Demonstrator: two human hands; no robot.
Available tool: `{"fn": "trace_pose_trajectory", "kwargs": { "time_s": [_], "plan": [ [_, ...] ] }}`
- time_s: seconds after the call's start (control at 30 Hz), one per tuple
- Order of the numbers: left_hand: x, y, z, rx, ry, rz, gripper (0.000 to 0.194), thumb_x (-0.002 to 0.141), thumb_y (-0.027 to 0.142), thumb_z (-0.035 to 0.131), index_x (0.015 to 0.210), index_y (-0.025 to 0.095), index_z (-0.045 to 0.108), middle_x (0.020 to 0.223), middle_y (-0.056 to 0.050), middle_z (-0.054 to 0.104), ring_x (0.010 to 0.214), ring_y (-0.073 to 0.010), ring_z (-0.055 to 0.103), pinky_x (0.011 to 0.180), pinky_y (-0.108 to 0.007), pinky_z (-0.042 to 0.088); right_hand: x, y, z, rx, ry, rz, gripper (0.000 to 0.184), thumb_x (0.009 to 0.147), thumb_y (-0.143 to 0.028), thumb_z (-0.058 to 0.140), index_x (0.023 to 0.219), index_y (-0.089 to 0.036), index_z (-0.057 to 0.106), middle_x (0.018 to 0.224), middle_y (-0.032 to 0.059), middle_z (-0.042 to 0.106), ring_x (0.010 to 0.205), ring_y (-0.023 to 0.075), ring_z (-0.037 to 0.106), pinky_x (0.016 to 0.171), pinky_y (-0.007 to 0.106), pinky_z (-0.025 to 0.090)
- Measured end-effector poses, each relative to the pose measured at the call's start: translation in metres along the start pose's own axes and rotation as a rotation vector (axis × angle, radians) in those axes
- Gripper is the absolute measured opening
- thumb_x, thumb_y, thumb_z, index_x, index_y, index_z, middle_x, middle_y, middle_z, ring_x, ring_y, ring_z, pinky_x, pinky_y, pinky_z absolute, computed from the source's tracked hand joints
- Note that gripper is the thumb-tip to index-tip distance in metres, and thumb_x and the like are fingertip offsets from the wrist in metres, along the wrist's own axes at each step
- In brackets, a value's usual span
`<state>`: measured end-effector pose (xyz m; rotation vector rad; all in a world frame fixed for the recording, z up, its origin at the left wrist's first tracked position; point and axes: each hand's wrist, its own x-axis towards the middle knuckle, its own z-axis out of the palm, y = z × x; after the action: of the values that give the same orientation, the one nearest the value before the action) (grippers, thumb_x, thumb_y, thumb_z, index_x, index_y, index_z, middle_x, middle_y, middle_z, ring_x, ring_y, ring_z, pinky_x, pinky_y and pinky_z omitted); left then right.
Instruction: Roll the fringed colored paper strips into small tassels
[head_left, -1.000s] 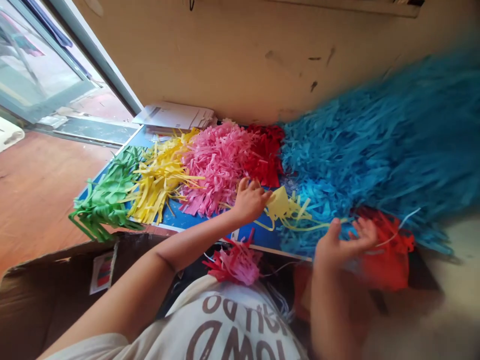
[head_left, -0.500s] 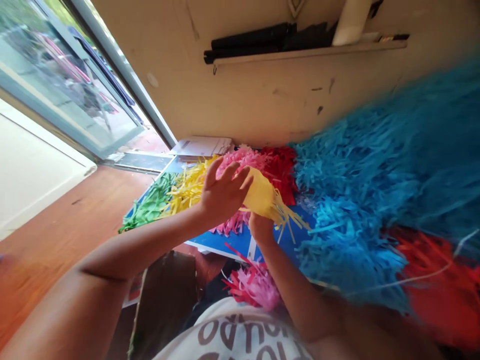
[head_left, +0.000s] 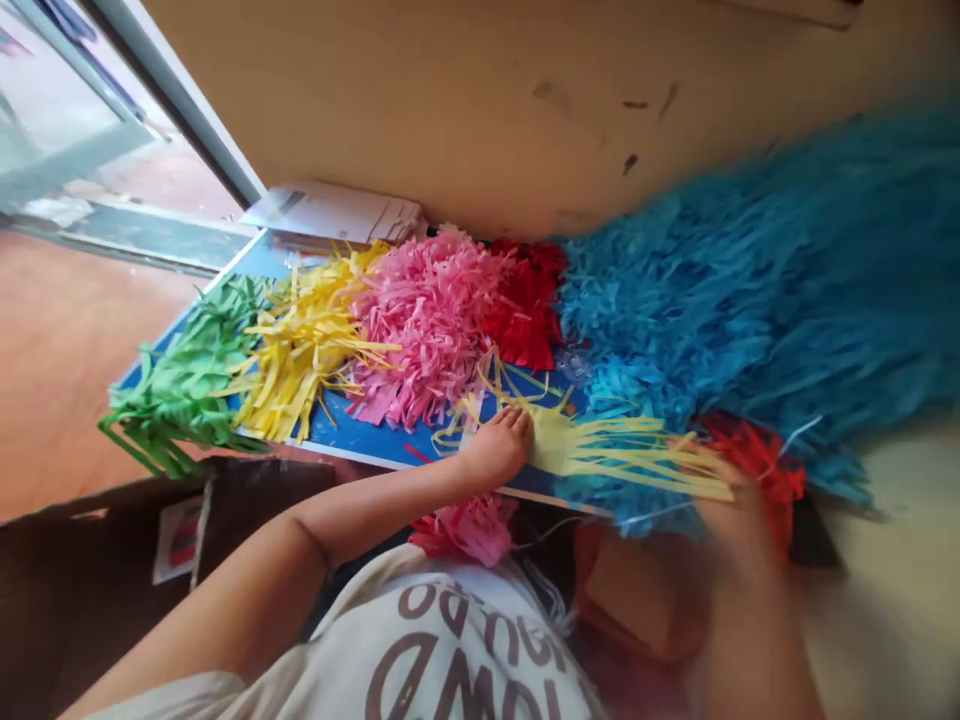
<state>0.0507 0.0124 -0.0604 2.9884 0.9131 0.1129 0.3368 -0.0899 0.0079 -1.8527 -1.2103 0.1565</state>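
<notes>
Step in hand, as judged: the strips of a yellow fringed paper (head_left: 551,443) are being drawn out and straightened. The piece lies just below and right of the frame's centre, near the lower edge of the blue table (head_left: 341,420); strips fan to both sides of its plain middle, roughly parallel on the right, looped and crossed on the left. Next move, as judged, calls for the middle to be kept pinned while the strips are parted by a light pull; thin paper could tear, and the blue fringe (head_left: 750,300), filling the right of the frame and partly under the right-hand strips, could snag them. Left hand (head_left: 501,445): forearm slants from lower left to centre, back of the hand uppermost; grip together, fingers curled and clamped on the plain middle, thumb hidden. Right hand (head_left: 735,515): forearm rises near upright from lower right, hand at the strip ends; blurred, so whether its grip is apart or clamped on them cannot be told. From left of frame to upper centre, a green bundle (head_left: 187,360), yellow bundle (head_left: 300,340), pink bundle (head_left: 427,320) and red bundle (head_left: 529,310) lie in a row.
</notes>
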Motion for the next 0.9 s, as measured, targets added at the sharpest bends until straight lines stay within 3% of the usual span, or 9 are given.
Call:
{"fn": "trace_pose_trajectory", "kwargs": {
  "time_s": [0.03,0.1,0.13,0.2,0.27,0.37,0.53,0.73,0.9],
  "plan": [
    [0.000,0.003,0.001,-0.008,-0.004,-0.004,0.042,0.095,0.016,0.047,0.132,0.001,0.058,0.137,-0.022,0.059,0.129,-0.0319,0.056,0.106,-0.043,0.044,-0.008,-0.004,-0.012,-0.079,0.105,-0.019,0.024,0.085,-0.046,0.067,0.084,-0.022,0.072,0.077,0.0104,0.068,0.084,0.0324,0.065,0.085,0.058,0.049],
    [-0.002,0.007,-0.002,-0.017,0.009,-0.009,0.040,0.095,0.015,0.044,0.129,0.000,0.059,0.136,-0.024,0.059,0.126,-0.0337,0.056,0.102,-0.046,0.045,-0.032,-0.023,-0.010,-0.335,0.656,-0.196,0.016,0.087,-0.039,0.065,0.096,-0.028,0.072,0.088,0.0159,0.070,0.094,0.0350,0.064,0.089,0.056,0.046],
    [-0.002,0.007,-0.005,-0.018,0.019,-0.013,0.039,0.096,0.015,0.044,0.128,0.000,0.060,0.134,-0.025,0.059,0.124,-0.0344,0.057,0.100,-0.048,0.044,-0.047,-0.034,0.004,-0.342,0.647,-0.310,0.020,0.089,-0.034,0.063,0.106,-0.026,0.069,0.096,0.0169,0.071,0.100,0.0339,0.065,0.090,0.054,0.047],
    [-0.003,0.006,-0.011,-0.029,0.033,-0.022,0.036,0.096,0.017,0.045,0.121,0.002,0.065,0.131,-0.025,0.061,0.120,-0.0345,0.058,0.100,-0.050,0.043,-0.071,-0.053,0.047,-0.261,0.012,-0.567,0.032,0.089,-0.032,0.063,0.119,-0.024,0.060,0.110,0.0139,0.071,0.105,0.0292,0.066,0.094,0.050,0.049],
    [-0.004,0.004,-0.016,-0.056,0.037,-0.014,0.028,0.095,0.019,0.049,0.109,0.007,0.071,0.126,-0.021,0.064,0.114,-0.0316,0.060,0.102,-0.051,0.040,-0.085,-0.061,0.094,-0.252,-0.273,-0.651,0.034,0.090,-0.028,0.060,0.122,-0.019,0.053,0.126,0.0156,0.067,0.114,0.0284,0.065,0.105,0.054,0.042],
    [-0.003,-0.007,-0.017,-0.106,0.079,-0.002,0.023,0.096,0.020,0.051,0.102,0.017,0.073,0.112,-0.012,0.071,0.106,-0.0250,0.062,0.106,-0.050,0.035,-0.083,-0.051,0.132,-0.228,-0.224,-0.653,0.021,0.093,-0.017,0.054,0.114,-0.020,0.054,0.109,0.0100,0.075,0.099,0.0216,0.072,0.105,0.048,0.042],
    [-0.012,-0.057,-0.012,-0.135,0.324,-0.217,0.029,0.096,0.022,0.051,0.115,0.030,0.070,0.113,-0.002,0.074,0.114,-0.0228,0.059,0.111,-0.052,0.027,-0.075,-0.038,0.127,-0.127,-0.045,-0.641,0.015,0.093,-0.013,0.057,0.104,-0.023,0.057,0.101,0.0061,0.078,0.092,0.0197,0.075,0.103,0.045,0.044],
    [-0.088,-0.126,-0.055,0.007,0.343,-0.604,0.040,0.082,0.023,0.063,0.120,0.034,0.068,0.128,-0.004,0.068,0.126,-0.0309,0.052,0.113,-0.058,0.024,-0.080,-0.047,0.136,-0.110,-0.201,-0.712,0.020,0.093,-0.010,0.053,0.105,-0.024,0.061,0.109,0.0048,0.076,0.102,0.0189,0.073,0.109,0.045,0.039],
    [-0.103,-0.063,-0.094,-0.079,0.212,-0.311,0.060,0.086,0.038,0.061,0.144,0.028,0.049,0.157,-0.010,0.040,0.144,-0.0292,0.036,0.119,-0.049,0.026,-0.079,-0.051,0.133,-0.138,-0.172,-0.707,0.021,0.092,-0.013,0.057,0.109,-0.023,0.062,0.110,0.0060,0.076,0.100,0.0196,0.073,0.108,0.043,0.039]
  ]
}}
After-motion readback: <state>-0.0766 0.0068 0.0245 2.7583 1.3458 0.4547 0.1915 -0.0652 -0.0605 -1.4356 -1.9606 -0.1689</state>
